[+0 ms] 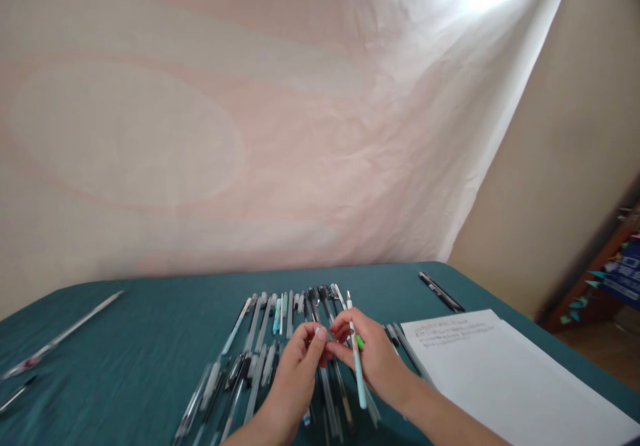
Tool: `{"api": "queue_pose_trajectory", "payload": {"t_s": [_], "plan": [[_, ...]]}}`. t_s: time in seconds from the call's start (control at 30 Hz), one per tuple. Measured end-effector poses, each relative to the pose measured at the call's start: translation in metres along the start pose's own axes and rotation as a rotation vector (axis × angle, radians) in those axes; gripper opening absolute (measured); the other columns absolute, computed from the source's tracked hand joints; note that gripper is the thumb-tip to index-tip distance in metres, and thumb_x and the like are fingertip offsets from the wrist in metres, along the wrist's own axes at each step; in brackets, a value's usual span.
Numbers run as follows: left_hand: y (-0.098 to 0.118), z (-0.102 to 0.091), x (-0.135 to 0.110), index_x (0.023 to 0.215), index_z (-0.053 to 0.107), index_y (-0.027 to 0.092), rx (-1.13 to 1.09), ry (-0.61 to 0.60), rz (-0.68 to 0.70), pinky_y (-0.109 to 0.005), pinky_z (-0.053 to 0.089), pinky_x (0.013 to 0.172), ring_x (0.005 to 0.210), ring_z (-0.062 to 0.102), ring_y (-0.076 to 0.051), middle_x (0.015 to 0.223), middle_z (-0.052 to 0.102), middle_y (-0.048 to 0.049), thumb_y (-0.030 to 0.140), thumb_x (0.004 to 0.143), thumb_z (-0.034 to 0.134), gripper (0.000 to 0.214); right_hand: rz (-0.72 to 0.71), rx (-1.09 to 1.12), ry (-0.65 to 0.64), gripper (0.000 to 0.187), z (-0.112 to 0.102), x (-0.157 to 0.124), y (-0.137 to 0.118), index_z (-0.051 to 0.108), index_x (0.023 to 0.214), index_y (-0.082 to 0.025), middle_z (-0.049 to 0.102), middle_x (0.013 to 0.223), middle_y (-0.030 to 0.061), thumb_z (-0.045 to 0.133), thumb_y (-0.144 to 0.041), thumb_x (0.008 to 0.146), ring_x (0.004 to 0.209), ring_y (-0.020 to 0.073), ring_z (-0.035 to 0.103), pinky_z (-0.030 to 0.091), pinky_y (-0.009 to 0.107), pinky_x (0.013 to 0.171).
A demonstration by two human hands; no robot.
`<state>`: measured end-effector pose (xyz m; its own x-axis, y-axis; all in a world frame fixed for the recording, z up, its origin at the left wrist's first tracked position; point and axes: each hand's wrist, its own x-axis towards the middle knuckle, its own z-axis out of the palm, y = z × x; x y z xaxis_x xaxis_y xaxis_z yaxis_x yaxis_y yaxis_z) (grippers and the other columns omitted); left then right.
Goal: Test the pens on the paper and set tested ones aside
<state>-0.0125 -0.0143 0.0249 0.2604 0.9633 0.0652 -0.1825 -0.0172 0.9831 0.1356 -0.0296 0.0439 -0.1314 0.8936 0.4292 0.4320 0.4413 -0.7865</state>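
Note:
Both my hands meet over a spread of several pens (260,339) on a teal tablecloth (130,339). My right hand (373,356) is closed on a light blue pen (358,366) whose tip points away from me. My left hand (295,373) pinches its fingertips together right beside the right hand's fingers, apparently on a small pen part that I cannot make out. A bit of green (359,341) shows at the right hand's fingers.
White paper sheets (505,373) with a few written lines lie at the right. A black pen (441,291) lies at the far right of the table. A long clear pen (63,335) and another pen (17,393) lie at the left. A wrinkled pale cloth (250,119) hangs behind.

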Motion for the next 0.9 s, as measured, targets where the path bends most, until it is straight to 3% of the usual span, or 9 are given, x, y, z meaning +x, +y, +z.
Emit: {"api": "queue_pose_trajectory", "payload": {"t_s": [0.13,0.23,0.37,0.53,0.9], "plan": [[0.000,-0.007,0.007,0.081,0.055,0.016,-0.212,0.116,-0.087,-0.022,0.043,0.062,0.066,0.054,-0.012,0.070,0.056,0.0013,0.042,0.078,0.059,0.027,-0.016,0.066,0.013,0.032,-0.006,-0.004,0.000,0.054,0.113,-0.026,0.060,0.088,0.0027,0.038,-0.042,0.089,0.080,0.0169,0.057,0.045,0.028,0.075],[0.004,-0.010,0.010,0.078,0.055,0.015,-0.400,0.177,-0.153,-0.019,0.044,0.059,0.062,0.054,-0.009,0.070,0.056,0.0012,0.032,0.078,0.062,0.018,-0.031,0.061,0.002,0.042,-0.010,-0.007,-0.002,0.062,0.102,-0.026,0.054,0.080,0.0021,0.025,-0.043,0.093,0.070,0.0145,0.054,0.044,0.027,0.068],[0.008,-0.008,0.009,0.075,0.056,0.013,-0.511,0.198,-0.230,-0.016,0.045,0.055,0.057,0.053,-0.006,0.067,0.056,0.0002,0.020,0.084,0.057,0.011,-0.009,0.132,-0.019,0.043,-0.007,-0.007,-0.005,0.064,0.091,-0.023,0.051,0.071,0.0006,0.026,-0.044,0.093,0.063,0.0135,0.051,0.042,0.025,0.062],[0.009,-0.003,0.006,0.072,0.057,0.013,-0.539,0.181,-0.274,-0.016,0.046,0.053,0.055,0.054,-0.006,0.065,0.056,0.0000,0.017,0.086,0.053,0.015,0.066,0.185,0.043,0.035,0.000,-0.006,-0.005,0.055,0.081,-0.021,0.053,0.065,-0.0012,0.032,-0.044,0.091,0.063,0.0139,0.051,0.041,0.024,0.063],[0.010,0.000,0.003,0.075,0.058,0.011,-0.548,0.117,-0.271,-0.016,0.049,0.057,0.058,0.055,-0.006,0.069,0.059,-0.0030,0.014,0.087,0.052,0.014,0.103,0.236,0.044,0.031,0.002,-0.004,-0.008,0.052,0.080,-0.017,0.054,0.065,-0.0005,0.037,-0.042,0.090,0.062,0.0125,0.052,0.041,0.023,0.060]]}}
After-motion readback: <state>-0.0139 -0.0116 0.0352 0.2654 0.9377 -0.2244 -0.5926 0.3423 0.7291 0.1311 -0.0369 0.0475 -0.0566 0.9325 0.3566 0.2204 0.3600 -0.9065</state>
